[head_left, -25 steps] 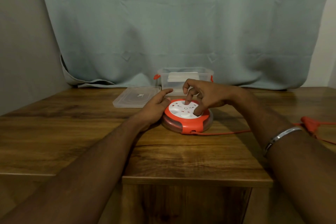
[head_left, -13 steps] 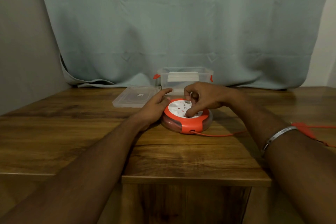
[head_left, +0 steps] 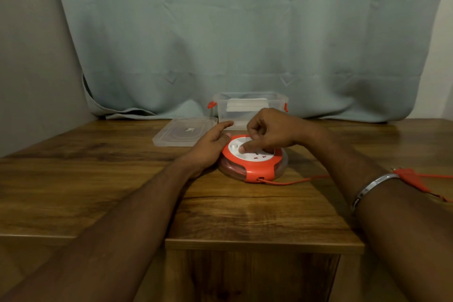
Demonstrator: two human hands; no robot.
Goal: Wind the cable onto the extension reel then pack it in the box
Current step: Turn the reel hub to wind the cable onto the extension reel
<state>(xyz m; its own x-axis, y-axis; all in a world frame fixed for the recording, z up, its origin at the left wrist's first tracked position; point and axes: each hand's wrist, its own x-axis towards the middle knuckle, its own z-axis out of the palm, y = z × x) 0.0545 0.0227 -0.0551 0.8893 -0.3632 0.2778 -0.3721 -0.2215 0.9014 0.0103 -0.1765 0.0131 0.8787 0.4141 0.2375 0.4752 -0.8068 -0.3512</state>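
A round orange extension reel (head_left: 255,169) with a white socket face lies flat on the wooden table (head_left: 98,179). My left hand (head_left: 210,144) rests against the reel's left side, steadying it. My right hand (head_left: 267,132) sits on top, one fingertip pressed into the white face. An orange cable (head_left: 294,182) leaves the reel's front slot and runs right, passing behind my right forearm, to the orange plug (head_left: 411,179). A clear plastic box (head_left: 250,108) with orange clips stands open just behind the reel.
The box's clear lid (head_left: 183,131) lies flat to the left of the box. A grey-green curtain (head_left: 245,32) hangs behind the table. The table's front edge has a lower step at the left.
My right hand has turned the white face round, its finger moving from the right side to the left. The plug has slid left, closer to my right wrist.
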